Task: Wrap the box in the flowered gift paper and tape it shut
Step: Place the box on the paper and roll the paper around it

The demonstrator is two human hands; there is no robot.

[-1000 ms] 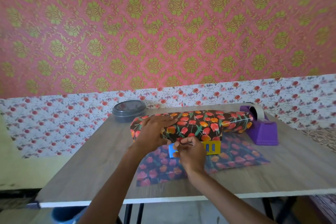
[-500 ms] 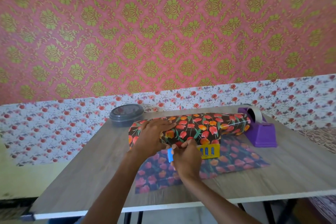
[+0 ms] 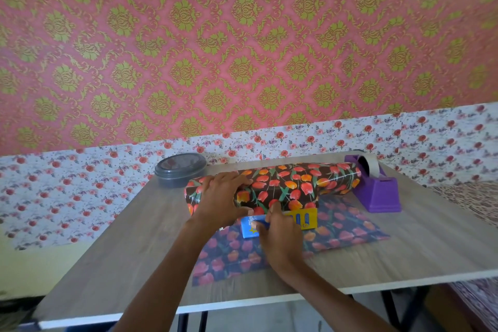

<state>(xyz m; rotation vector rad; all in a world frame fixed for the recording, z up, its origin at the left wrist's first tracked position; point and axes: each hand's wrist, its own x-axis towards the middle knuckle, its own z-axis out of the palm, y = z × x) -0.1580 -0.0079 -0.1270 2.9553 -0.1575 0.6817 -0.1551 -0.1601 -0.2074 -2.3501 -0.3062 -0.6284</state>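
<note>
table (image 3: pixel 431 245) — box (image 3: pixel 249 226) shows more blue

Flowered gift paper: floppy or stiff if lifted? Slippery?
Probably floppy: the gift paper curves over the box and its free part lies flat on the table. Its glossy face may slip in a grip. It likely springs open if released, since the left hand presses it down.

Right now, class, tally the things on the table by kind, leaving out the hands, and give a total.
Gift paper: 1
Box: 1
Tape dispenser: 1
Lidded container: 1
Total: 4
</note>
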